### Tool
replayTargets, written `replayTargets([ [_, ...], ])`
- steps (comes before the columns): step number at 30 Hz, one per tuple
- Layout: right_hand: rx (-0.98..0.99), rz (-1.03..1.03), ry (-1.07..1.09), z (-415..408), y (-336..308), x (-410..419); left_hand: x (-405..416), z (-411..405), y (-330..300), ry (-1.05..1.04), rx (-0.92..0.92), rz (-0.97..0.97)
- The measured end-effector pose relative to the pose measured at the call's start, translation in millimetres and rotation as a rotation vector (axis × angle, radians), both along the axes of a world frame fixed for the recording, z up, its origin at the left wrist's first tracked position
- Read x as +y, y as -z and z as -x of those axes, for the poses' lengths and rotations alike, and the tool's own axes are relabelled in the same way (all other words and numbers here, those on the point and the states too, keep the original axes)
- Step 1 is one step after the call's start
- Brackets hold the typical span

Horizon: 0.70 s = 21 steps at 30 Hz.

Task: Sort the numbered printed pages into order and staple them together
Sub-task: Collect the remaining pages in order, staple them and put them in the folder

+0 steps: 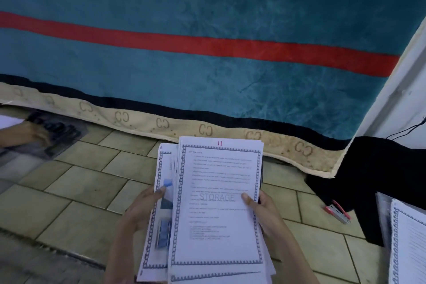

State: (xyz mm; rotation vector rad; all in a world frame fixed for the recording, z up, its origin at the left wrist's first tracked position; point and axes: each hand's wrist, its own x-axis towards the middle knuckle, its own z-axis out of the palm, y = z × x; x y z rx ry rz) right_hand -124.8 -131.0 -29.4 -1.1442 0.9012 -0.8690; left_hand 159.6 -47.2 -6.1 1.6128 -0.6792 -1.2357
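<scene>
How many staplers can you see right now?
1. A red stapler lies on the tiled floor at right, beside the black cloth. More could be hidden under the cloth or papers.

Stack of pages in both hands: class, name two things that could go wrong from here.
1. The stack of pages is fanned unevenly, the left hand pinching an offset sheet; sheets could slip onto the tiled floor and lose order.
2. The stapler lies away beside the black cloth; reaching for it may loosen the right hand grip.
</scene>
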Motion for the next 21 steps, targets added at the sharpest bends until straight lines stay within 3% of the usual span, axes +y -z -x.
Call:
replayTargets([
  [3,0.026,-0.017,-0.008,-24,2,-1,6,10,-9,0.056,0.101,0.053],
  [7,0.063,-0.032,0.174,-30,-5,-3,5,35,-18,0.070,-0.140,0.189],
  [10,0.106,0.131,0.252,-8,-46,-3,-6,58,-40,-0.016,-0.152,0.284],
  [16,0.081,0.490,0.388,48,-135,13,-23,114,-92,0.037,-0.114,0.561],
  [21,0.188,0.560,0.325,83,-130,31,-29,132,-86,0.142,-0.162,0.588],
])
